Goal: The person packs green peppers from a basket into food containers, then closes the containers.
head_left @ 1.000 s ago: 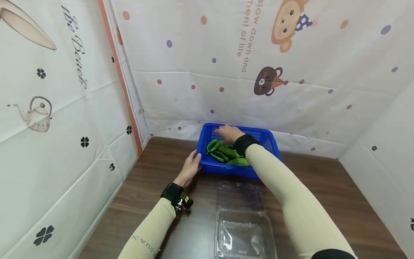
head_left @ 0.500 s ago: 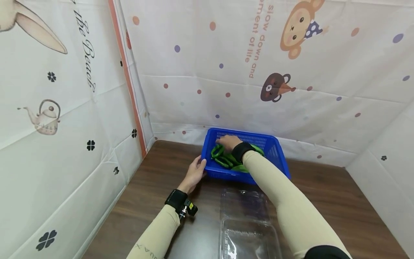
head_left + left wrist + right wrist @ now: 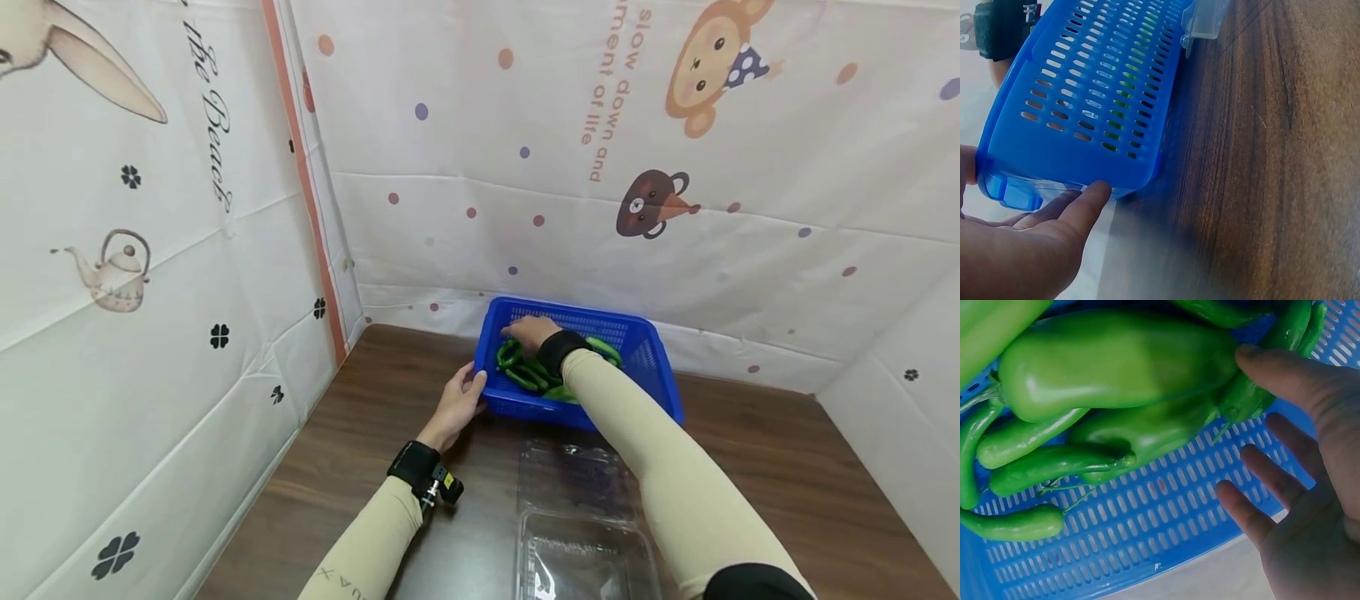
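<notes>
A blue perforated plastic basket (image 3: 517, 407) holds several green peppers (image 3: 528, 379). My left hand (image 3: 454, 408) grips its near left corner, thumb over the rim and fingers against the outer wall, as the left wrist view shows. My right hand (image 3: 531, 332) reaches into the basket's left part. In the right wrist view, its thumb lies over a slim dark green chili pepper (image 3: 1242, 400) and the index finger is hidden behind it, seemingly pinching it. The other fingers are spread apart. Beside the thumb lies a large light green pepper (image 3: 1110, 369).
An open clear plastic clamshell box (image 3: 585, 554) lies in front of the basket, its lid (image 3: 573, 475) towards the basket. They rest on a dark wooden table (image 3: 375, 383). A printed white sheet (image 3: 427, 242) hangs close behind the basket; others flank both sides.
My right hand has moved a little left and lower into the basket. My left hand keeps its place on the corner. The whole head view has shifted slightly.
</notes>
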Tool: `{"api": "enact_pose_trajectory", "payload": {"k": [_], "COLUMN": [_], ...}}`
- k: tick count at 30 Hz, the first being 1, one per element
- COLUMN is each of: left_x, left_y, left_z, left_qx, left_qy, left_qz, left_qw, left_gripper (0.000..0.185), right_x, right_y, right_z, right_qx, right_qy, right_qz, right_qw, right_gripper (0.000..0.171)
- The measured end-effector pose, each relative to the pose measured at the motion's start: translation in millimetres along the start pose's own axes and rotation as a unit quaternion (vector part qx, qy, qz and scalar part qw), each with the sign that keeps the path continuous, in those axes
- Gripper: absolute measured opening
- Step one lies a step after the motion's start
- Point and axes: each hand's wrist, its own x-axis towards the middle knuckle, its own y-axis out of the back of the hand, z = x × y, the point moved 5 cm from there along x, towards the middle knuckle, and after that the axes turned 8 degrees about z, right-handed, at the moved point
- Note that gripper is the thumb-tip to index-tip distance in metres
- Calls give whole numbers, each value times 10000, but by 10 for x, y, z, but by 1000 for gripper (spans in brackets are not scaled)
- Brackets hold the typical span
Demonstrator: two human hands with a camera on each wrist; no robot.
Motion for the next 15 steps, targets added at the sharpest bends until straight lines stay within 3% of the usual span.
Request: {"api": "enact_pose_trajectory", "payload": {"k": [8, 15], "left_x": [-2, -21], "left_y": [-19, 16], "left_z": [-35, -26], "left_qx": [126, 67], "left_qy": [-41, -36], "left_qz": [26, -71], "left_qw": [9999, 9999], "left_gripper": [59, 61], "right_x": [-41, -15], "right_y": [-1, -20], "right_z": [-43, -59], "right_qx": [95, 360], "right_qy": [97, -49], "right_qz": [161, 26], "right_qw": [9998, 9993], "right_gripper": [54, 46]}}
